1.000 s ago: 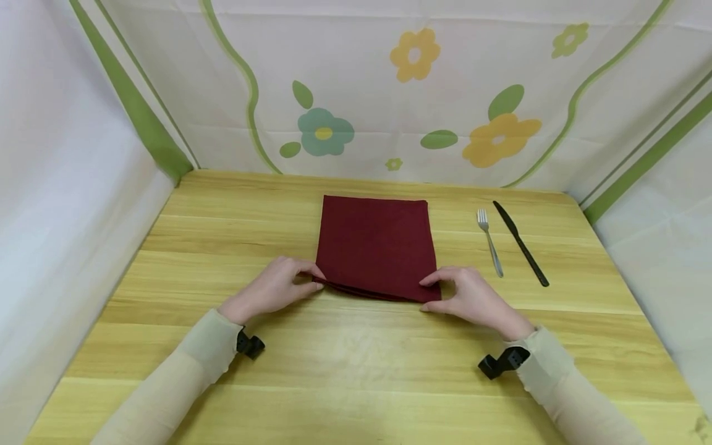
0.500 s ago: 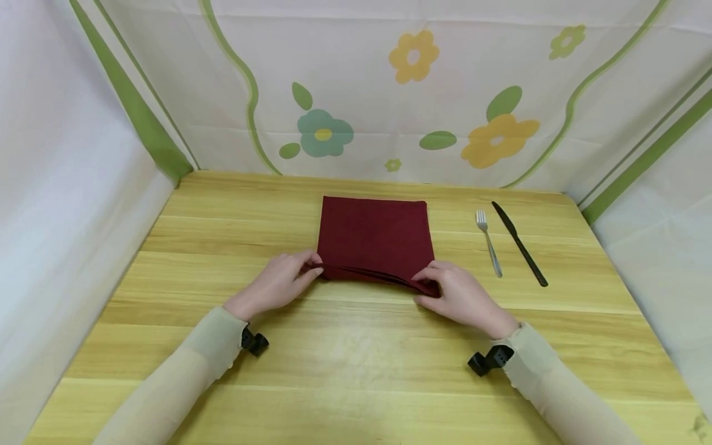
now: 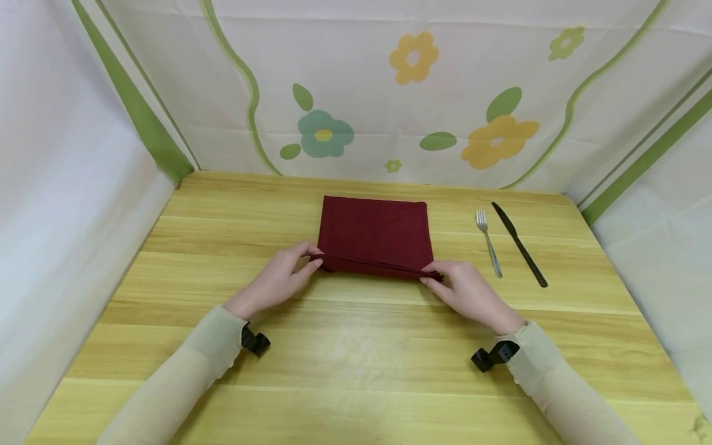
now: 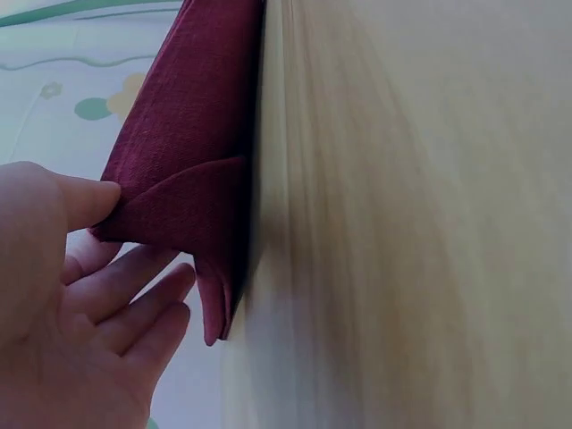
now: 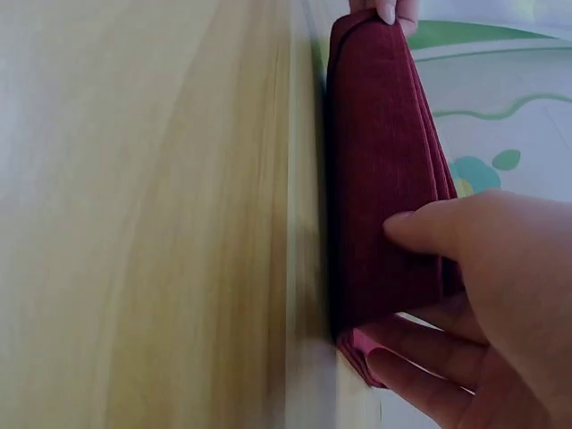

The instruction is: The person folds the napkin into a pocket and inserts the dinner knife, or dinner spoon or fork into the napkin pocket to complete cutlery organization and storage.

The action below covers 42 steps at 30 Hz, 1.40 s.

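A dark red cloth napkin [image 3: 375,228], folded into layers, lies on the wooden table with its near edge raised. At the near left corner my left hand [image 3: 280,278] pinches that edge between thumb and fingers. My right hand [image 3: 470,293] grips the near right corner the same way. In the left wrist view the lifted napkin [image 4: 192,134] stands off the tabletop, and the thumb of the left hand [image 4: 80,286] presses its upper edge. The right wrist view shows the stacked layers of the napkin [image 5: 384,161] held by the right hand [image 5: 483,286].
Right of the napkin lie a silver fork [image 3: 489,244] and a black knife [image 3: 520,244] on the wooden table [image 3: 356,364]. A white curtain [image 3: 367,80] printed with flowers hangs behind the table, and white cloth borders both sides.
Both hands have lifted the napkin's near edge and moved it away from the body, so less of its top shows. Fork and knife stay where they were.
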{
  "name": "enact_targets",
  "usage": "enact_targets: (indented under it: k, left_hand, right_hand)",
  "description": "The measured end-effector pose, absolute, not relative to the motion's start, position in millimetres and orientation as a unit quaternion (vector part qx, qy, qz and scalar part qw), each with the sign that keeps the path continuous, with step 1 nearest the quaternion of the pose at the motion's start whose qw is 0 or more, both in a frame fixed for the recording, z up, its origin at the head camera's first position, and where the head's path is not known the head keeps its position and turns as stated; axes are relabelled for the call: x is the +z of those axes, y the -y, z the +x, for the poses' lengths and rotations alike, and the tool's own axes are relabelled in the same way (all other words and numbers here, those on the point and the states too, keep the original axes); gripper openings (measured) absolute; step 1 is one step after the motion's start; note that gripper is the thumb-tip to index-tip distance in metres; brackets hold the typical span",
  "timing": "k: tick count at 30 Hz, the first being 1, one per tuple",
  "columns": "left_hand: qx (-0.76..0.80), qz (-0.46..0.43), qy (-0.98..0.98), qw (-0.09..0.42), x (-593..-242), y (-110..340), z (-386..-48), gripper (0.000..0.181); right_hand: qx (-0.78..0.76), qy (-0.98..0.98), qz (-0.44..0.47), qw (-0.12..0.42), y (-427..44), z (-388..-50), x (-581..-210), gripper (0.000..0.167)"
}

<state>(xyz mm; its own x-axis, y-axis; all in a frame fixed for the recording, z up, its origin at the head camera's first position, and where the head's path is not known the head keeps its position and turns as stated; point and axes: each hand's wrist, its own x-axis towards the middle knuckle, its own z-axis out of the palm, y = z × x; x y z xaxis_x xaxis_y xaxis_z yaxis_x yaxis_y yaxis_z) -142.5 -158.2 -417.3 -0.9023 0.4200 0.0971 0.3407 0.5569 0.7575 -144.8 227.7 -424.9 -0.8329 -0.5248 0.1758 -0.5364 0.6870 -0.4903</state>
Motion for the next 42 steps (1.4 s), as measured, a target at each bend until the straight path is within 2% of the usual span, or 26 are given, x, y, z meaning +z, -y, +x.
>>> enact_targets:
  k: [13,21,26,28,33,42]
  left_hand:
    - [0.350,0.225,-0.908,0.051,-417,156,-146,0.018]
    - [0.387,0.202,-0.898,0.053,-415,154,-152,0.023]
    - [0.414,0.212,-0.883,0.071,-416,158,-151,0.046]
    - [0.408,0.222,-0.883,0.066,-417,159,-152,0.042]
    - [0.415,0.233,-0.878,0.050,-419,161,-156,0.010]
    - [0.411,0.211,-0.886,0.037,-419,159,-158,0.016]
  right_hand:
    - [0.338,0.901,0.273,-0.008,-240,-156,-432,0.012]
    - [0.359,0.900,0.246,-0.018,-241,-161,-432,0.017]
    - [0.339,0.914,0.220,-0.012,-242,-163,-430,0.022]
    - [0.335,0.918,0.211,-0.013,-242,-164,-429,0.025]
    - [0.347,0.916,0.203,-0.024,-241,-165,-427,0.029]
    - [0.372,0.905,0.206,-0.024,-239,-171,-425,0.030]
